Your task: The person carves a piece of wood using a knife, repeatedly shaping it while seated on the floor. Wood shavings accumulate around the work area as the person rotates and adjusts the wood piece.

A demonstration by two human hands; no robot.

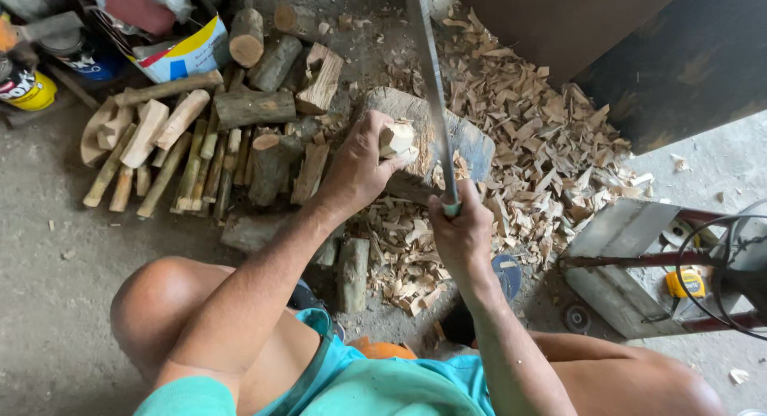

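- Grey, rough concrete floor (pixel 48 304) is seen all around, with dust and small bits on it.
- A small pale wood piece (pixel 397 139) is held tight in the left hand (pixel 357 170), on top of a round chopping block (pixel 471 148) near the middle of the floor.
- A long flat blade (pixel 433 88) is gripped by its handle in the right hand (pixel 462 232), and it is raised just beside the wood piece.
- Much work looks done: a big heap of light, thin wood chips (pixel 543 144) is spread at the block's right side.
- The held piece is cut pale on some faces, so it seems partly shaped.
- More seems left: many rough sticks and logs (pixel 200 144), some with brown bark, are laid at the left.
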